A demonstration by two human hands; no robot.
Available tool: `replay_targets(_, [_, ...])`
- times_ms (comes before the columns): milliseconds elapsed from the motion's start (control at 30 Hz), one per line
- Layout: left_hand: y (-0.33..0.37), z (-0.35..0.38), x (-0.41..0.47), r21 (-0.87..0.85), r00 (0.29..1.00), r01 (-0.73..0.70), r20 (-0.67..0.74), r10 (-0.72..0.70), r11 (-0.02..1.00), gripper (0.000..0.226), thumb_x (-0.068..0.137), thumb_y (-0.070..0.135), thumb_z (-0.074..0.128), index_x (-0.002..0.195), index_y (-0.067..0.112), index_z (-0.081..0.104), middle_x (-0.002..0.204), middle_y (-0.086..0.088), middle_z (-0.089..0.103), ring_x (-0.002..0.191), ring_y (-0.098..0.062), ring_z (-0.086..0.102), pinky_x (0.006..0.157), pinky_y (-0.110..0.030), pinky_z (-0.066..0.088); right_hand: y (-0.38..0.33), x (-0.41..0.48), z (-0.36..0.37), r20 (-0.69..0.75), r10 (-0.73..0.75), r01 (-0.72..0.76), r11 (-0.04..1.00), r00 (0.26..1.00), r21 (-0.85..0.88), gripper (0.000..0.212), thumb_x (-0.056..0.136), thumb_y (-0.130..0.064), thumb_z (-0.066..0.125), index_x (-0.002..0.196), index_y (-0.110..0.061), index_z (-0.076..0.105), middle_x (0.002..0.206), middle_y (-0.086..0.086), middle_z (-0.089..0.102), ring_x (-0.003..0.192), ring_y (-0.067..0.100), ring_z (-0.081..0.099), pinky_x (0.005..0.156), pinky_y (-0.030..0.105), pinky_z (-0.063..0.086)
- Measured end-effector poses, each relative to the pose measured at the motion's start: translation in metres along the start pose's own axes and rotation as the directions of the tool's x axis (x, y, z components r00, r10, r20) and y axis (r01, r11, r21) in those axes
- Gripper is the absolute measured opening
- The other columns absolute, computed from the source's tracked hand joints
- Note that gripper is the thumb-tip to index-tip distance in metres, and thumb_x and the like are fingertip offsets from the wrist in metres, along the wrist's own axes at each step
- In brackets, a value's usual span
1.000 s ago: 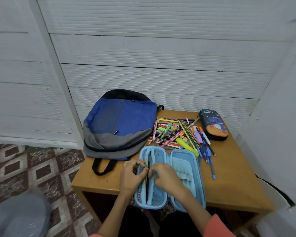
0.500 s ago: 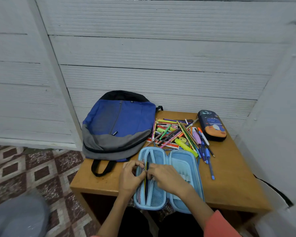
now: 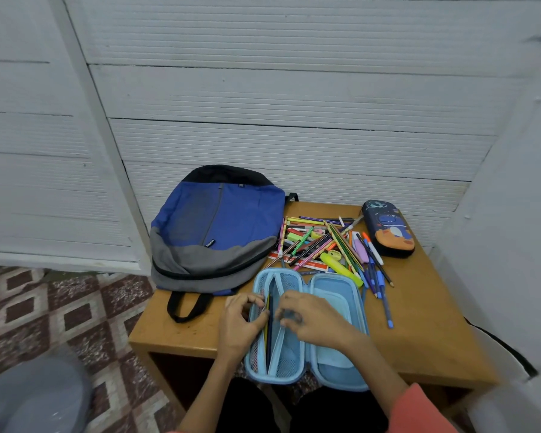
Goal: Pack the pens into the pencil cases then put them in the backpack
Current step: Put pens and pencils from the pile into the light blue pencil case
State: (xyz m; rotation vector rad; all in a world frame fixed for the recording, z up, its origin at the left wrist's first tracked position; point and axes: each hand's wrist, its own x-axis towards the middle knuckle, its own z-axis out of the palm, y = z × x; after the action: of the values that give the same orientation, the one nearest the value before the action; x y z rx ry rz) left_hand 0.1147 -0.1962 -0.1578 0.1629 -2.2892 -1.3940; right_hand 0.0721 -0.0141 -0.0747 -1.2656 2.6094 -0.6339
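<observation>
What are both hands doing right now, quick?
Left hand: pinching the mesh pocket of the light blue pencil case.
Right hand: curled, blurred; cannot tell.

table [image 3: 419, 323]: small, wooden, pushed against wall
wall [image 3: 294, 89]: white ribbed panels, horizontal seams
floor [image 3: 60, 307]: brown/white patterned tiles, left of table
grey shape [image 3: 28, 398]: bottom left, too blurred to identify

The back of the desk [image 3: 425, 323] is blocked by the backpack [image 3: 216, 232], the pile of pens [image 3: 319, 242] and the dark pencil case [image 3: 388, 229]. The front middle is taken up by the open blue pencil case [image 3: 331, 292]. Bare wood is left at the front right and front left. A wall [image 3: 294, 135] is met just behind.
</observation>
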Motion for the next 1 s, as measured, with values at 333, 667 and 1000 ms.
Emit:
replay_targets(333, [0.006,-0.002,-0.002,-0.068,0.998,0.036,-0.047,-0.039,0.997,0.019,0.070,0.049,0.065,0.075,0.031,0.063,0.091,0.020,0.066,0.094,-0.006,0.056,0.078,-0.032,0.047,0.109,0.029,-0.044,-0.525,0.592,-0.576,0.788,0.611,0.218,0.016,0.089,-0.003,0.055,0.095,-0.001,0.070,0.095,0.015,0.069,0.086,0.032,0.063,0.061,0.027,0.037])
replay_targets(667, [0.007,-0.001,-0.001,-0.036,0.996,0.085,-0.038,-0.086,0.996,0.014,0.077,0.023,0.076,0.075,0.029,0.063,0.088,0.020,0.065,0.091,-0.004,0.055,0.072,-0.026,0.043,0.133,0.031,-0.041,-0.485,0.628,-0.746,0.661,0.609,-0.080,0.029,0.093,-0.007,0.053,0.120,-0.001,0.059,0.111,0.019,0.062,0.101,0.034,0.060,0.074,0.034,0.048])
replay_targets(1000, [0.013,-0.003,-0.002,-0.050,0.997,0.050,-0.052,-0.053,0.997,0.010,0.070,0.040,0.066,0.073,0.032,0.062,0.088,0.019,0.065,0.091,-0.007,0.055,0.073,-0.023,0.043,0.125,0.039,-0.036,-0.456,0.622,-0.771,0.526,0.636,-0.358,0.032,0.095,0.000,0.042,0.125,-0.005,0.051,0.123,0.012,0.057,0.115,0.026,0.055,0.081,0.034,0.052])
